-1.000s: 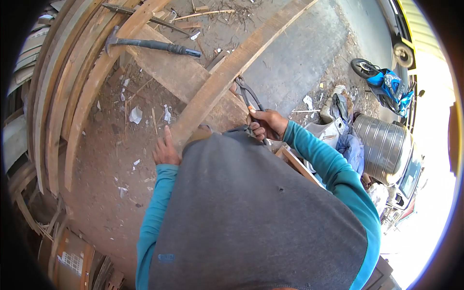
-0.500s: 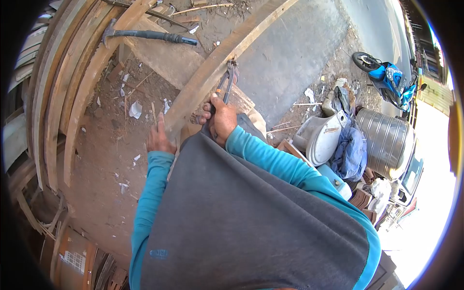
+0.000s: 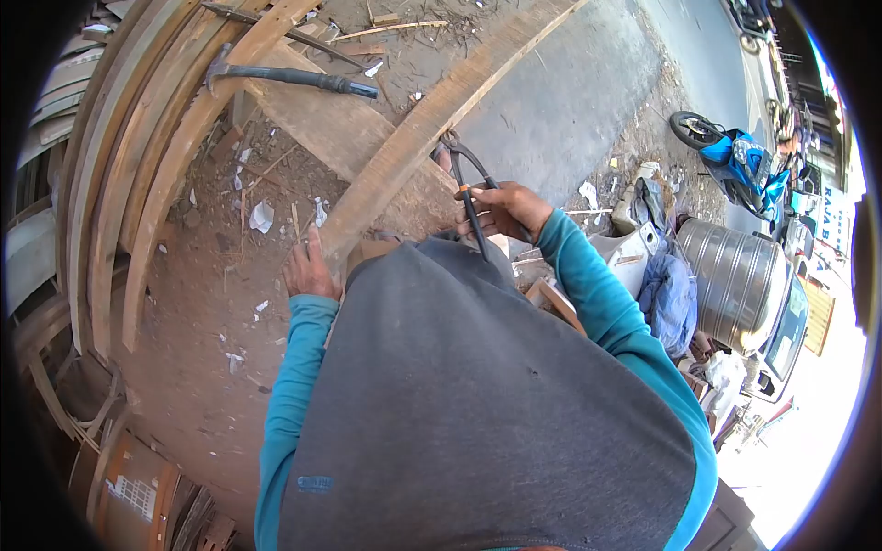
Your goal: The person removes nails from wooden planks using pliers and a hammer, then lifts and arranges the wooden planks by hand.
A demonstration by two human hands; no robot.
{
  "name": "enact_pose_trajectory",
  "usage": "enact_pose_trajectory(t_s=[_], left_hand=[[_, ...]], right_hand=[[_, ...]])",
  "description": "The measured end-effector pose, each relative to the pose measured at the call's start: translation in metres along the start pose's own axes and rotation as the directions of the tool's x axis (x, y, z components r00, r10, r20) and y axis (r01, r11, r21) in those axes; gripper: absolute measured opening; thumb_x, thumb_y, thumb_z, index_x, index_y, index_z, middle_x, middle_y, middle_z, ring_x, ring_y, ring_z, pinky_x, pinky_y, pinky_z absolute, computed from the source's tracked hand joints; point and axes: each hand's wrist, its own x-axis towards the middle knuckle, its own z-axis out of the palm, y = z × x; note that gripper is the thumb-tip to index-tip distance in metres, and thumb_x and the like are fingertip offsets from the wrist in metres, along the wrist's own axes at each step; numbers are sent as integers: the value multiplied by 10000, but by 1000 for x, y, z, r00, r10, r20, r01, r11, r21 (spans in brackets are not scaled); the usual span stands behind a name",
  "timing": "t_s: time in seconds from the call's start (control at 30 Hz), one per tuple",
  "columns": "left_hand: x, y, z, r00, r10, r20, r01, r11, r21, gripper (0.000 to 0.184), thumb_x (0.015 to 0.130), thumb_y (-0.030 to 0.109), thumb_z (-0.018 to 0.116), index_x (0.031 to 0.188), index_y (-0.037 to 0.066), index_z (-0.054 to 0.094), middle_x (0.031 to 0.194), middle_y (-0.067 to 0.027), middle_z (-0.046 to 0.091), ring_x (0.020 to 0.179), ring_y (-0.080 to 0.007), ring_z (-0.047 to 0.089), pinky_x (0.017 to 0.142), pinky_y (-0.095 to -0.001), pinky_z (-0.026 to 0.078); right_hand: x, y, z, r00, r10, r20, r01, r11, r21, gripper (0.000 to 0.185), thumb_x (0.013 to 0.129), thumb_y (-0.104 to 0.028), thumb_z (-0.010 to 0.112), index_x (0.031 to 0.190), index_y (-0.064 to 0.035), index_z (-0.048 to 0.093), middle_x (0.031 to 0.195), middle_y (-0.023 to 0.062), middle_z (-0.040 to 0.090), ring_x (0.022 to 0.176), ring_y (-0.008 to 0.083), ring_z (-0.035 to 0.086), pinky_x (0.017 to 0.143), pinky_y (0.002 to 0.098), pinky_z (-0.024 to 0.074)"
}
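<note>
Here, a right hand [image 3: 514,213] holds dark metal pincers [image 3: 468,204] by their spread handles, fingers curled around the grips, the tool's head at the long edge of a wooden board [image 3: 446,106]. Whether its jaws clasp anything is unclear. The left hand [image 3: 310,274] lies beside the board's near end, index finger extended; whether it grips the wood cannot be told. The pincers look rigid and modestly heavy, best held low on both handles, clear of the pivot. The board — stiff, probably weighty and awkward for its length — would suit a hand at each end, its rough faces unlikely to slip but apt to splinter. Brown and weathered with a paler edge, it slants across another plank [image 3: 322,124] above littered ground; an orange band marks one pincer handle.
</note>
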Motion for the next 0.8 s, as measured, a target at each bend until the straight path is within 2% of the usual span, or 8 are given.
enact_pose_trajectory(t_s=[0.2,0.43,0.5,0.57,0.63,0.67,0.7,0.8], left_hand=[[-1,4,-1,999,11,-33,-10,1000,15,931,634,78,772,1473,95,366,1033,-159,516,955,-373,558,792,-480,436],[-2,0,8,999,-1,-39,4,997,79,887,684,106,749,1484,105,366,1009,-146,525,922,-357,557,748,-475,422],[-3,-1,9,999,-5,-36,6,999,51,903,676,117,763,1486,107,365,1010,-143,527,921,-356,558,747,-473,421],[-2,-2,8,999,-3,-39,4,1000,25,919,667,128,777,1487,109,364,1011,-139,530,921,-356,559,746,-471,420],[-3,-2,6,1000,-28,-7,28,999,28,962,647,139,808,1495,132,355,1029,-138,527,939,-355,557,768,-470,426],[-3,-2,4,999,-39,-13,39,999,19,962,647,139,808,1495,132,355,1029,-138,527,939,-355,557,768,-470,426],[-3,-3,1,999,-40,18,40,999,-2,980,638,134,819,1499,145,349,1037,-137,524,954,-354,556,783,-468,429],[-2,-5,-3,998,-39,48,42,998,-50,1015,623,120,834,1506,166,335,1054,-138,518,983,-353,554,813,-468,432]], right_hand=[[9,-26,-57,975,162,150,-139,978,-153,531,995,-361,556,1312,58,474,954,167,673,825,299,706,746,395,587],[-13,-36,-30,999,-33,5,33,989,-143,545,885,-301,733,1232,58,514,887,116,650,732,193,687,603,290,571],[-5,-33,-26,1000,-17,1,14,800,-599,520,843,-261,765,1182,57,532,857,108,633,683,158,671,597,276,567],[-10,-40,-8,997,-7,-82,-45,786,-617,470,793,-227,770,1098,56,552,816,97,616,628,139,647,565,246,546],[-15,-50,5,958,-81,-273,-167,616,-770,470,763,-240,748,1057,68,550,785,101,607,643,185,648,579,292,543],[-13,-52,2,950,-219,-223,-134,358,-924,503,761,-232,680,1081,102,483,842,207,648,667,272,686,590,382,552],[-14,-56,5,950,-219,-221,-136,346,-928,503,761,-232,680,1081,102,483,842,207,648,667,272,686,590,382,552],[-23,-64,19,917,-398,-23,-101,-176,-979,425,863,-240,586,1149,45,454,940,283,645,891,404,664,789,529,531]])
